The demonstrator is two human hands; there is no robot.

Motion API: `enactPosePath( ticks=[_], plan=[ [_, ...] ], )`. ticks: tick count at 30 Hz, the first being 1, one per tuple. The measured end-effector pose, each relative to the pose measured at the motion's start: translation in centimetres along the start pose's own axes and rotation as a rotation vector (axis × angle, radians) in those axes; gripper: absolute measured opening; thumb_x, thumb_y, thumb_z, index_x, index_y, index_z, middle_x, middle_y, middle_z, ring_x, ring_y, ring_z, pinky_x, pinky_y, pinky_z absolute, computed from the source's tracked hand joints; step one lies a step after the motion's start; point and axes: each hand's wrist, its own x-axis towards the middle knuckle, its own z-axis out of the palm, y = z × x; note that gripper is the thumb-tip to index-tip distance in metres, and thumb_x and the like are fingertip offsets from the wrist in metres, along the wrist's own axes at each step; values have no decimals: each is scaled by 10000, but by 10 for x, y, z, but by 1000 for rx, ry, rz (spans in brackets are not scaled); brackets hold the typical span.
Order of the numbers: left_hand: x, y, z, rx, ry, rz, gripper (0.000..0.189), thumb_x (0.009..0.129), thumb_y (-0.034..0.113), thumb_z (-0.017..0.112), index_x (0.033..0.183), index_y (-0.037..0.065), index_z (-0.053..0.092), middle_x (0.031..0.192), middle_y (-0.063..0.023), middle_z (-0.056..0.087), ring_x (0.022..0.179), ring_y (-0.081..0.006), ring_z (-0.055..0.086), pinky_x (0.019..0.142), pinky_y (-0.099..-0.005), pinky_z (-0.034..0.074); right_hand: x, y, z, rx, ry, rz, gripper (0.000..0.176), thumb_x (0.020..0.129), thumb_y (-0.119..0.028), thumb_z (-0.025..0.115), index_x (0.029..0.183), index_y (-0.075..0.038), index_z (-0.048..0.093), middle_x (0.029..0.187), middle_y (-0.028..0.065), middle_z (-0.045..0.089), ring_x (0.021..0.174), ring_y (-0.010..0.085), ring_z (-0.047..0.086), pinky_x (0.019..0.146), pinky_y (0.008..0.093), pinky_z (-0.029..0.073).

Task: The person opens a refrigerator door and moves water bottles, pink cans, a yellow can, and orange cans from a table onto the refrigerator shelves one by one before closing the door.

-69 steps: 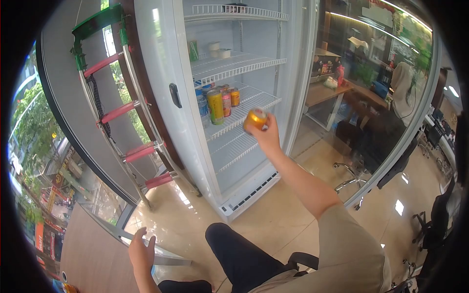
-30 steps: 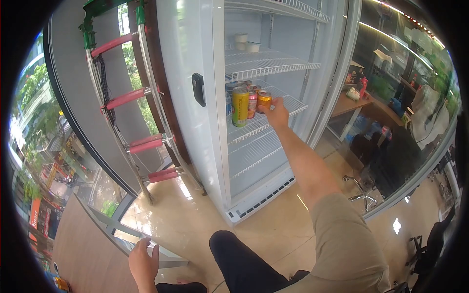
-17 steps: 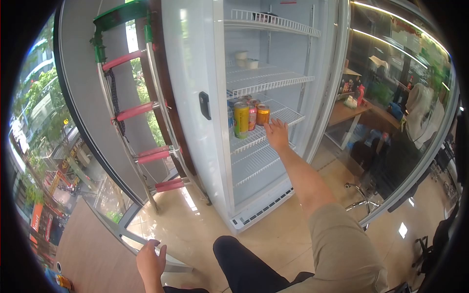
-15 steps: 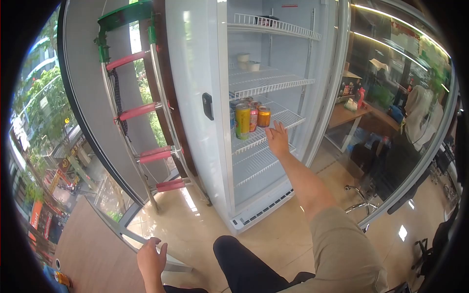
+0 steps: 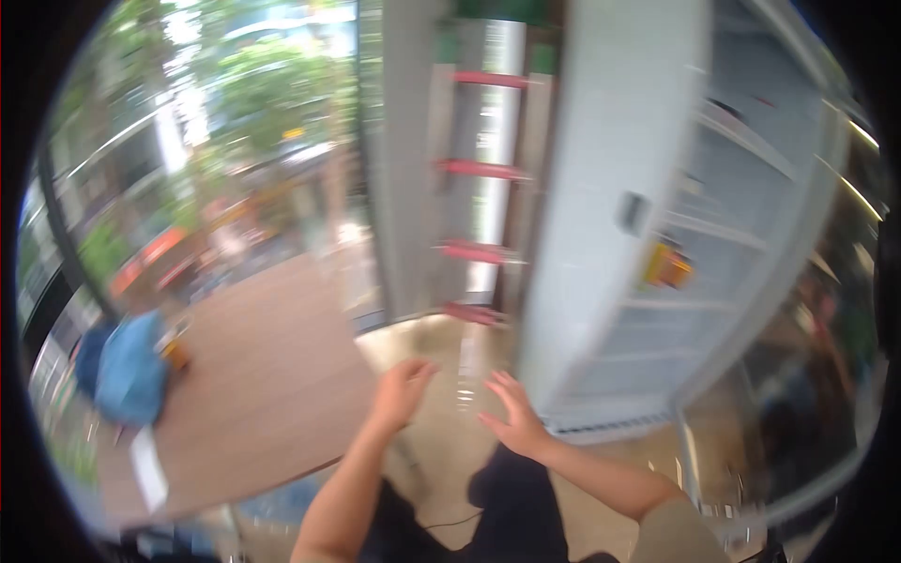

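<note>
My right hand [image 5: 514, 416] is held in the air above the floor, left of the fridge's base, its fingers apart and nothing in it. Level with it, my left hand [image 5: 404, 392] hovers just off the right edge of the wooden table [image 5: 272, 375]; its fingers are bent and blurred, and I cannot make out anything in them. Blurred yellow and orange cans [image 5: 668, 266] stand on a shelf inside the open white fridge [image 5: 601, 188]. On the table's far left, an orange can [image 5: 175, 353] stands beside a blue bag [image 5: 133, 368].
A ladder with red rungs [image 5: 481, 169] leans between the window and the fridge. A white strip [image 5: 148, 469] lies on the table's near left part. Glass panels stand at the far right. A thin cable runs over the floor between my legs.
The view has swung left and shows more of the table. My right hand has left the fridge shelf and is now near my left hand, which is raised beside the table.
</note>
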Motion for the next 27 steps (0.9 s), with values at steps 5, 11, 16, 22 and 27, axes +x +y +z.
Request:
enactPosePath(
  ticks=[5,11,16,22,27],
  plan=[
    [-40,-38,-49,-565,333,-54,303,1118,279,621,1208,16,742,1212,-81,755,1140,-171,678,1028,-342,522,58,-118,48,-99,-339,-473,619,943,-289,815,1465,-43,590,1593,213,516,1458,411,512,1223,508,407],
    [-95,-87,-180,-842,406,-240,150,1107,151,620,1224,68,663,1326,-67,669,1241,-165,623,1044,-347,549,97,-153,114,103,-426,-374,688,1002,-439,723,1545,-59,537,1628,199,488,1496,404,457,1256,522,357],
    [-120,-155,-296,-373,919,-170,144,1057,70,623,1182,46,690,1159,-40,704,1041,-121,637,922,-309,548,131,-154,150,-245,-548,-427,796,1045,-606,575,1629,-80,454,1695,209,407,1605,344,319,1330,540,193],
    [-96,-227,-375,99,1173,-188,323,986,118,698,1272,-26,658,1212,-129,707,1092,-228,689,956,-352,541,163,-161,181,-374,-478,-277,834,1048,-659,522,1654,-94,423,1742,181,339,1637,312,259,1344,520,166],
    [-57,-226,-388,438,1323,-356,809,901,280,833,1542,-35,452,1529,-247,527,1430,-398,528,1182,-473,441,168,-166,185,-396,-437,-231,831,1045,-647,532,1653,-92,421,1730,182,363,1631,312,275,1346,506,177]
  ],
)
